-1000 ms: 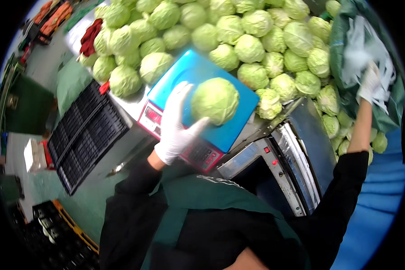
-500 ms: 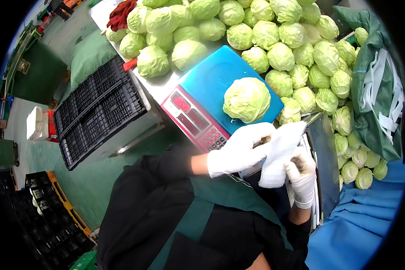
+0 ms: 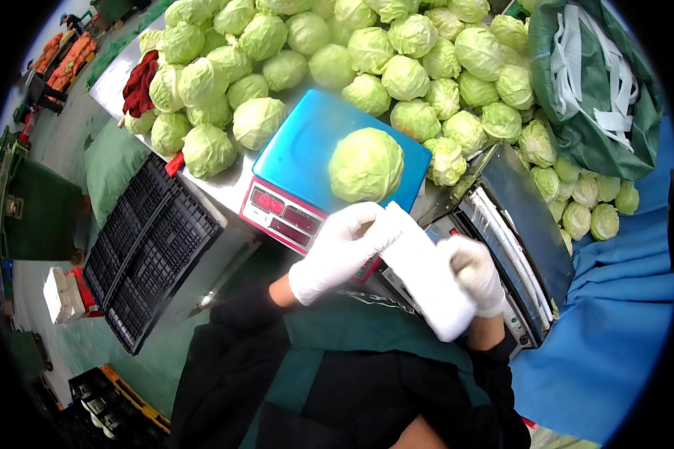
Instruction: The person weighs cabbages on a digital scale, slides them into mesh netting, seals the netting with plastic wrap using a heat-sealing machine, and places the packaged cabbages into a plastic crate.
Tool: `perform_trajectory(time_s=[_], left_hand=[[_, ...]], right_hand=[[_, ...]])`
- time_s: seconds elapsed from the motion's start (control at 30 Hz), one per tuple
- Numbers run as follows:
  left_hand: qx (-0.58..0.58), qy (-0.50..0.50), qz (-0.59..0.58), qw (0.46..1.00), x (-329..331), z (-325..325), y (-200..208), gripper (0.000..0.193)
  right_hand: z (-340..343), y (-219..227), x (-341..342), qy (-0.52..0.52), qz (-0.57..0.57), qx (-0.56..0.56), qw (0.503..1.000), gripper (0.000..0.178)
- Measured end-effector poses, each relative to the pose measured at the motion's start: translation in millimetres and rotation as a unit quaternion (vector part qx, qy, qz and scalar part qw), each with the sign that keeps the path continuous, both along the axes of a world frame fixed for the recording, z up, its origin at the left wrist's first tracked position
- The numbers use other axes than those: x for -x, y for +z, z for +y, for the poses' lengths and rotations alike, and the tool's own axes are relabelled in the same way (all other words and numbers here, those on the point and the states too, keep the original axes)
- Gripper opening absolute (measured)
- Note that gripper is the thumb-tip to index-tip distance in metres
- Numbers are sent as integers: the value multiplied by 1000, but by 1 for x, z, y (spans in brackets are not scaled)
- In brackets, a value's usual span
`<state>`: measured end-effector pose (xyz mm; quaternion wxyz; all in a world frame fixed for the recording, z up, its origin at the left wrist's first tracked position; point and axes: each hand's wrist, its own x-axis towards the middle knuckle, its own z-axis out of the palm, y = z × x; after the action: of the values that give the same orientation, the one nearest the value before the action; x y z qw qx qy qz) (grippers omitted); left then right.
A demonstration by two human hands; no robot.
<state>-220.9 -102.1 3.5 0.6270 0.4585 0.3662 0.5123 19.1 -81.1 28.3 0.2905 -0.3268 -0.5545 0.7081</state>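
A white foam net sleeve (image 3: 425, 278) slants between my gloved hands. My left hand (image 3: 343, 251) pinches its upper end between thumb and fingers, close to the front edge of the scale. The fingers of my right hand (image 3: 476, 275) are curled against the sleeve's right side; their tips are partly hidden. Just beyond my left hand, a round green cabbage (image 3: 366, 165) rests on the blue plate of a weighing scale (image 3: 292, 153). The scale's red front panel shows lit digits, and my left hand covers part of its keys.
Many cabbages (image 3: 408, 77) are heaped behind the scale and to its right. A metal machine (image 3: 528, 224) with white strips stands at right, near a green bag (image 3: 588, 138) of white sleeves. Black crates (image 3: 153, 247) sit at left. A red cloth (image 3: 140, 86) lies far left.
The view has shifted, so the scale and cabbages appear further left. The sleeve now slants from upper left to lower right, and my left hand has moved to its upper end.
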Motion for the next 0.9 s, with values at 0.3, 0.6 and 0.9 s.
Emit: perform_trajectory(time_s=[0.3, 0.6, 0.9], left_hand=[[-232, 70, 235, 941, -3, 11, -10, 16], [60, 86, -177, 979, 9, 23, -8, 34], [-56, -66, 186, 979, 36, 6, 1, 41]], right_hand=[[5, -14, 49, -201, -113, -251, 940, 20], [-11, -29, 36, -138, -12, 52, 989, 20], [22, 20, 14, -193, 260, -54, 945, 20]])
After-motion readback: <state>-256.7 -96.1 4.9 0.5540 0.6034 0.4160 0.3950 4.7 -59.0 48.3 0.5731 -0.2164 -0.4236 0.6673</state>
